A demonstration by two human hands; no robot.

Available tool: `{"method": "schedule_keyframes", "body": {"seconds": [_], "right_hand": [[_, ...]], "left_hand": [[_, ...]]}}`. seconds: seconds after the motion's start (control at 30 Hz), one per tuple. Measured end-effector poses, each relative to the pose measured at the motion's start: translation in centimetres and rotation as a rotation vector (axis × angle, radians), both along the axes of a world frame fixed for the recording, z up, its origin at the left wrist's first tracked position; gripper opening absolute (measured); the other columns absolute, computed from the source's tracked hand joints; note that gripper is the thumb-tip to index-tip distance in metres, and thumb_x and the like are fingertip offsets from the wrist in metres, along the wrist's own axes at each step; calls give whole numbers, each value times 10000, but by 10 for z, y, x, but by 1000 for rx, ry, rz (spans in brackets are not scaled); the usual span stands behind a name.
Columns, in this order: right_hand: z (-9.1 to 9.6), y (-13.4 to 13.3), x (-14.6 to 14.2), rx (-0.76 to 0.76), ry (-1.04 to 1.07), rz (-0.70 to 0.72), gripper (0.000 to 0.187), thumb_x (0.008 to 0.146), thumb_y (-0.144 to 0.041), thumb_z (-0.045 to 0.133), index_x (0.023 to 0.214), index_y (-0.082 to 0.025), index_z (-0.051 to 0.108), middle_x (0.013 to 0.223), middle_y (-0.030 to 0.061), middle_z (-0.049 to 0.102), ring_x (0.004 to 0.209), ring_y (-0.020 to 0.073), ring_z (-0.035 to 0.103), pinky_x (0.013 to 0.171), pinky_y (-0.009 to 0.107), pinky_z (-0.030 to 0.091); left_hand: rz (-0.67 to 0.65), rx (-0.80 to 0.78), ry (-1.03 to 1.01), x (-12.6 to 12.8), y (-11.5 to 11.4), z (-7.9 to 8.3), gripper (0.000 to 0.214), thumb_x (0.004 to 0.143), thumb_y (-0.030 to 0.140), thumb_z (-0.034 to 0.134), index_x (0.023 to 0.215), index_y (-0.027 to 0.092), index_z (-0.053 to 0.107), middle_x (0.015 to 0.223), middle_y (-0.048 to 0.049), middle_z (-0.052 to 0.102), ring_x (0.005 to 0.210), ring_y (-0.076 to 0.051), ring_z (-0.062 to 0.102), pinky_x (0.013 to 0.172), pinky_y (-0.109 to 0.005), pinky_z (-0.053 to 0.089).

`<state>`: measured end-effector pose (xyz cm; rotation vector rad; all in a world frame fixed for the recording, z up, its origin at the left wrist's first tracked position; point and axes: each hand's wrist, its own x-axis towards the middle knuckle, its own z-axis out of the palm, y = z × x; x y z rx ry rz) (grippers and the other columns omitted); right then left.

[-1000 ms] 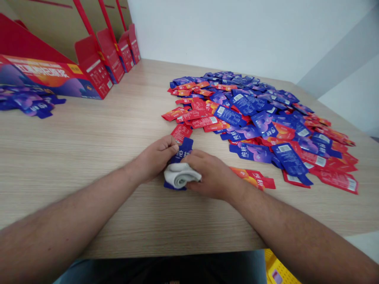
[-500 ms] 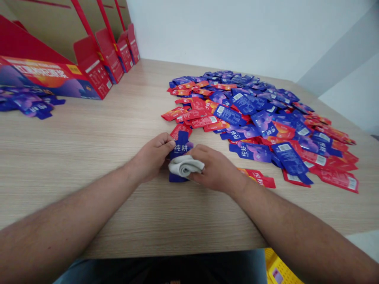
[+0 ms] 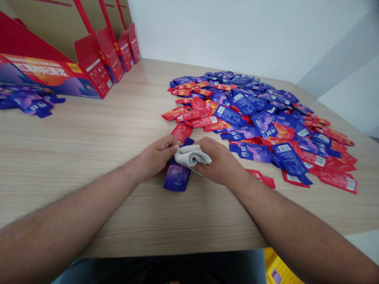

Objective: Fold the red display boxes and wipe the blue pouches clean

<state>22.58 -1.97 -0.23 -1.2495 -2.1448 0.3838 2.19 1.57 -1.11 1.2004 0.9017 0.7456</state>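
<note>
A blue-purple pouch [image 3: 177, 178] tilts between my hands, just above the table near its front. My left hand [image 3: 156, 157] pinches the pouch's left edge between thumb and fingers. Closed around a rolled grey-white cloth [image 3: 192, 155], my right hand [image 3: 217, 159] presses it over the upper part of the pouch. The cloth hides the pouch's printed middle. Just beyond my fingers lies a red pouch [image 3: 181, 133], and another red pouch [image 3: 260, 178] is partly behind my right wrist.
A wide heap of red and blue pouches [image 3: 237, 104] spreads over the table [image 3: 133, 221] at the right. Open red display boxes [image 3: 94, 75] stand at the back left, with several blue pouches [image 3: 28, 100] before them. A yellow basket [image 3: 281, 270] sits below the front edge.
The cloth has moved up and slightly right over the pouch, covering its white lettering. The pouch has tilted, its lower end now nearer me. My left hand keeps its hold.
</note>
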Motion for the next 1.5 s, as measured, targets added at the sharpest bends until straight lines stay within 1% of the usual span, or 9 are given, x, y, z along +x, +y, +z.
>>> {"method": "schedule_keyframes", "body": {"seconds": [0.13,0.33,0.43,0.57,0.73,0.93,1.1,1.23,1.5], "right_hand": [[1,3,2,15,56,-156,210,894,-385,675,1021,-219,650,962,34,682,883,218,624,747,330,457],[2,3,0,-14,55,-106,219,884,-398,687,997,-216,643,941,33,674,870,215,626,737,329,459],[2,0,-3,-6,57,-146,205,898,-369,670,1038,-223,639,969,37,673,898,216,624,761,333,462],[3,-6,-7,-71,-18,68,196,832,-276,722,982,-206,618,921,29,635,886,205,607,743,308,462],[2,-9,-10,-43,6,-105,197,860,-345,710,956,-214,598,908,30,627,867,205,591,742,317,455],[4,-16,-17,-135,-172,191,234,798,-217,730,1002,-212,616,981,40,637,935,213,593,786,319,481],[2,5,3,-222,260,-112,264,888,-430,672,1043,-221,627,983,41,684,909,219,632,800,366,509],[0,6,4,-543,650,112,417,833,-563,706,1053,-218,625,949,25,701,841,202,660,714,329,549],[3,-16,-18,-619,607,197,368,804,-420,764,1059,-180,651,967,41,719,845,195,668,723,311,551]], "left_hand": [[-71,14,6,-3,1,-1,193,857,300,595,751,198,471,610,50,419,535,-95,358,520,-220,276],[-116,139,46,-6,3,-5,183,867,322,599,776,186,517,688,27,483,612,-107,409,569,-231,326],[-64,94,52,-4,1,-3,187,871,304,588,757,193,490,637,39,454,566,-99,377,536,-223,304],[-12,6,18,-1,-1,0,166,857,285,599,766,192,497,626,37,476,544,-95,404,514,-211,308],[52,-109,-24,1,0,2,160,850,263,591,761,205,471,579,55,455,477,-88,403,469,-201,305],[139,-96,-43,2,-1,5,159,852,246,602,754,195,487,574,56,461,471,-76,410,464,-187,324],[284,-162,-131,3,5,13,119,893,239,555,802,212,482,582,54,482,443,-96,429,429,-201,374],[289,-205,-235,4,4,17,95,909,245,539,835,202,497,645,36,532,508,-104,483,482,-215,433],[189,29,-53,10,-16,5,207,822,294,679,915,202,518,763,36,568,635,-105,507,577,-215,423]]}}
